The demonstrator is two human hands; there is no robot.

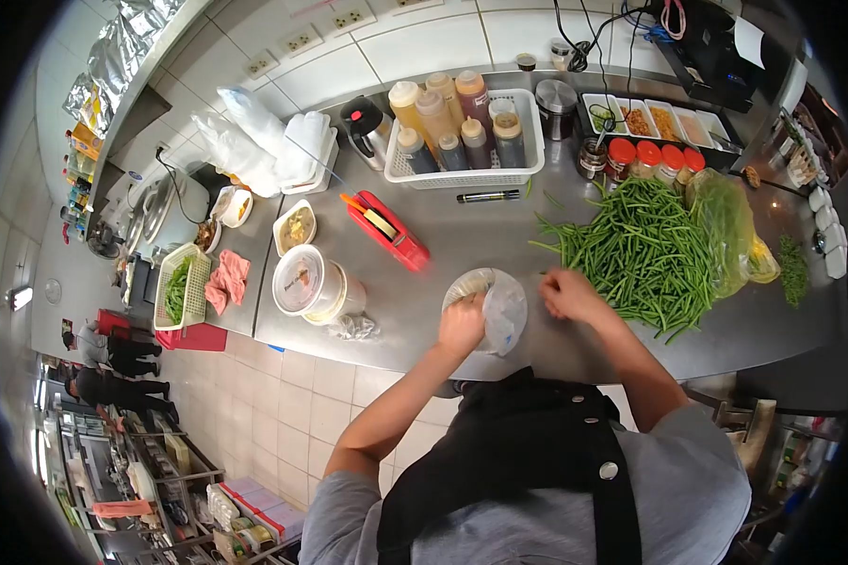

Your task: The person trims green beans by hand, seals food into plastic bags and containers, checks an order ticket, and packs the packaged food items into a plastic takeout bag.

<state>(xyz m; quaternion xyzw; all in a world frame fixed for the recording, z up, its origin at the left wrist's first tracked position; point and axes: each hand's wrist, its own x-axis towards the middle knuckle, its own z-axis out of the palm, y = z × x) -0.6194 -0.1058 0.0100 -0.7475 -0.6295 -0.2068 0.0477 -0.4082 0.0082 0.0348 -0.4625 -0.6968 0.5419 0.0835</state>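
My left hand (462, 323) is curled at the near left side of a clear plastic bag (507, 315), its fingertips partly hidden by the bag. Pale contents show through the bag's far side, too blurred to name. To the right of the bag, my right hand (570, 294) is closed just above the steel counter, beside a pile of green beans (641, 250). A tiny green bit shows by its fingertips, but what the fingers hold is unclear. A red tape dispenser (386, 231) lies beyond the bag.
Lidded plastic tubs (303, 281) stand left of the bag. Behind are a white basket (466, 177) of sauce bottles, a marker (488, 196) and red-lidded jars (645, 158). A yellowish plastic bag (724, 231) borders the beans. Two people (118, 381) stand in the far left background.
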